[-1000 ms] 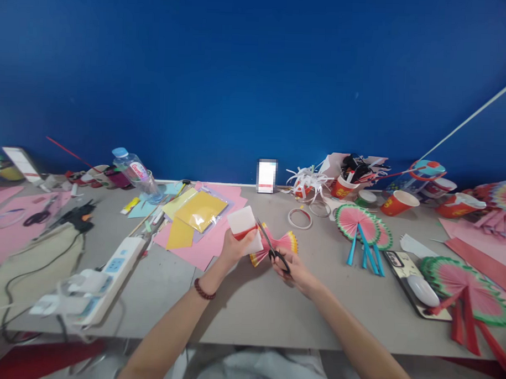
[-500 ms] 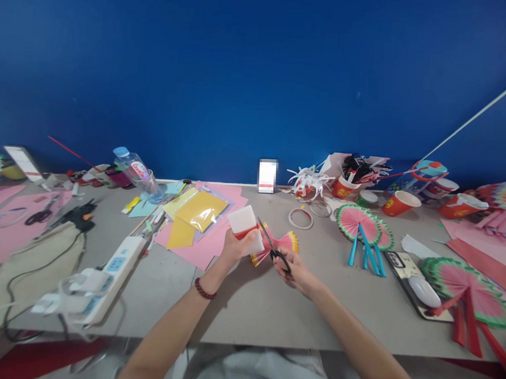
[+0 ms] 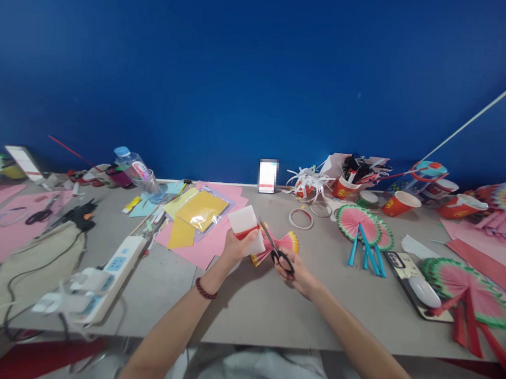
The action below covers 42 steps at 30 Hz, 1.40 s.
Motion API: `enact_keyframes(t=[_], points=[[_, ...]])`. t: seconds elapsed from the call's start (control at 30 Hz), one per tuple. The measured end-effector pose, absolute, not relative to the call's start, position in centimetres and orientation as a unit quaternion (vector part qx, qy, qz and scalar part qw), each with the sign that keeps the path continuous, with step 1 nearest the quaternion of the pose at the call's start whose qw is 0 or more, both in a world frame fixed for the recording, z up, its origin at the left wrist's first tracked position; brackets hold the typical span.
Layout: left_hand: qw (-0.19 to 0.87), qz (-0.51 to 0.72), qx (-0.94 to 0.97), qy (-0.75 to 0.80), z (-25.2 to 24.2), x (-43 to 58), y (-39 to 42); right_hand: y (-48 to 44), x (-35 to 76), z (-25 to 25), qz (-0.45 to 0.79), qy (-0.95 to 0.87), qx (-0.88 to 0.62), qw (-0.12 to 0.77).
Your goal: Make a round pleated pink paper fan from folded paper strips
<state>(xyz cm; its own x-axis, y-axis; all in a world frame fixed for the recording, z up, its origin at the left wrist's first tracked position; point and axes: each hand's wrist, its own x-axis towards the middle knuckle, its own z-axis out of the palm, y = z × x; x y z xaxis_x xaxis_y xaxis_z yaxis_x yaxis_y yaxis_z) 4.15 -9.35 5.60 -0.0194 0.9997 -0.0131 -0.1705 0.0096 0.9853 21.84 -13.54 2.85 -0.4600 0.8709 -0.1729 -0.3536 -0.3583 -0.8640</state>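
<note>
My left hand (image 3: 236,245) is closed around a white card (image 3: 242,215) with a red band (image 3: 246,232) across its middle, like ribbon wound on it. In my right hand (image 3: 298,276) are black-handled scissors (image 3: 267,232), their blades pointing up and left toward the card's right edge. Whether the blades touch the card or band I cannot tell. Beneath the scissors, a pleated pink and yellow paper piece (image 3: 292,243), narrow in the middle like a bow, lies on the grey table (image 3: 248,316); the scissors and card partly cover it.
Pink and yellow paper sheets (image 3: 181,233) lie left of the card, near a power strip (image 3: 116,273) and a bottle (image 3: 139,172). Tape rolls (image 3: 300,219), pleated fans (image 3: 357,223), paper cups (image 3: 401,203) and a phone with a mouse (image 3: 424,290) are to the right. A blue wall stands behind.
The scissors have turned slightly in my right hand, and more of their handle loops shows. My left hand and the card stay almost where they were.
</note>
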Motion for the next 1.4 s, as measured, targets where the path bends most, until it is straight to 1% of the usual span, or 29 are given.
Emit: enact_keyframes(t=[0.17,0.43,0.6,0.83,1.07,1.27,1.4], points=[[0.538,0.547,0.443,0.464,5.77,4.22,-9.31,-13.62,21.78,2.71,0.753,-0.401,-0.333,0.400],[0.538,0.546,0.433,0.474,5.87,4.28,-9.40,-13.77,21.90,2.81,0.766,-0.409,-0.297,0.398],[0.551,0.546,0.430,0.462,5.89,4.29,-9.43,-13.70,21.79,2.70,0.756,-0.403,-0.319,0.406],[0.559,0.543,0.429,0.457,5.92,4.28,-9.52,-13.73,21.81,2.72,0.758,-0.406,-0.309,0.406],[0.540,0.550,0.426,0.474,5.98,4.36,-9.51,-13.89,21.74,3.21,0.757,-0.407,-0.313,0.404],[0.553,0.549,0.424,0.462,6.10,4.34,-9.49,-13.92,21.74,3.13,0.750,-0.403,-0.327,0.410],[0.543,0.550,0.426,0.469,6.20,4.36,-9.59,-13.95,21.73,3.16,0.758,-0.395,-0.313,0.414]])
